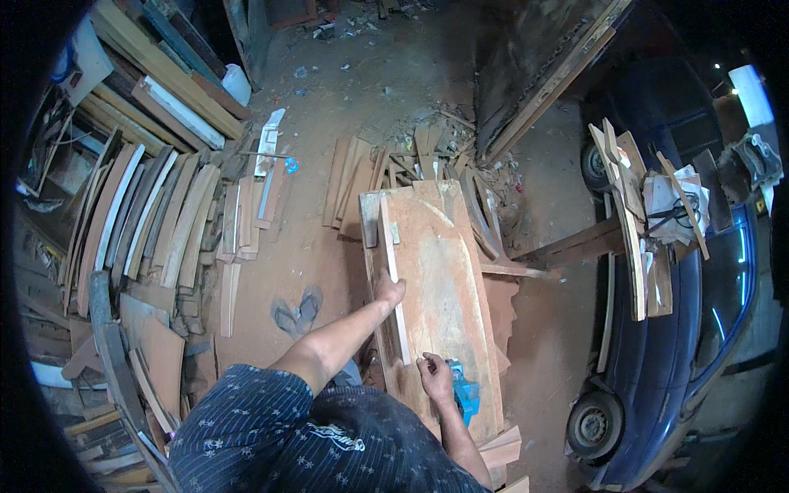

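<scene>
Car [662, 353], dark blue, right side. Sandals [309, 306], grey, pair, on floor [308, 197]. Boards [189, 215], assorted, ranged at left. Wheel [593, 421], black-tyred, lower right.

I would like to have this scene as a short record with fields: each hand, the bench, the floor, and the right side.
Left hand: closed around a long wooden strip
Right hand: near the strip's lower end; touching or not is unclear
Bench: wooden top, with the strip and a blue tool
Floor: sandals left of the bench; planks farther left
Right side: blue car
</scene>
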Available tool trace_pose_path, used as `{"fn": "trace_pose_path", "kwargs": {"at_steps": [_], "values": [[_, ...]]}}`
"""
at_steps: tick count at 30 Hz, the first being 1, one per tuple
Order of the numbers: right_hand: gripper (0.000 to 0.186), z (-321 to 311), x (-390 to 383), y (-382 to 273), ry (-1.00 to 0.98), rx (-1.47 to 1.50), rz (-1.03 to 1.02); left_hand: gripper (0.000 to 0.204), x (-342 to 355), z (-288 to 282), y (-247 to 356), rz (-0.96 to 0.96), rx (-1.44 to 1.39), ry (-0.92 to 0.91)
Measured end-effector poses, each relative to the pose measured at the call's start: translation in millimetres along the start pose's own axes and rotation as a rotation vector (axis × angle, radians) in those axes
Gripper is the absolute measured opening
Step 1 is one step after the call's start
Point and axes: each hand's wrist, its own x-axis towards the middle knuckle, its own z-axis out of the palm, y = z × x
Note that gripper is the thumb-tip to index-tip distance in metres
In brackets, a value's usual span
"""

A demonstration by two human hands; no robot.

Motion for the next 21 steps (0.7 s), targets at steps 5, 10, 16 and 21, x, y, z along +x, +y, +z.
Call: {"fn": "trace_pose_path", "kwargs": {"at_steps": [5,10,16,21], "values": [[0.034,28.2,39.4,35.6,0.017,0.088,0.097,0.059,-19.0,-7.4,-24.2,-0.018,-0.256,0.003],[0.048,71.8,86.1,32.2,-0.056,-0.013,0.008,0.045,-24.6,-32.8,-55.9,0.031,-0.355,0.048],[0.054,112.9,102.7,17.6,0.113,-0.278,-0.231,0.044,-23.0,-37.7,-30.8,-0.019,-0.26,0.059],[0.037,101.3,90.2,7.8,-0.073,-0.181,-0.094,0.059,11.5,-20.3,-81.6,0.126,-0.094,0.175]]}}
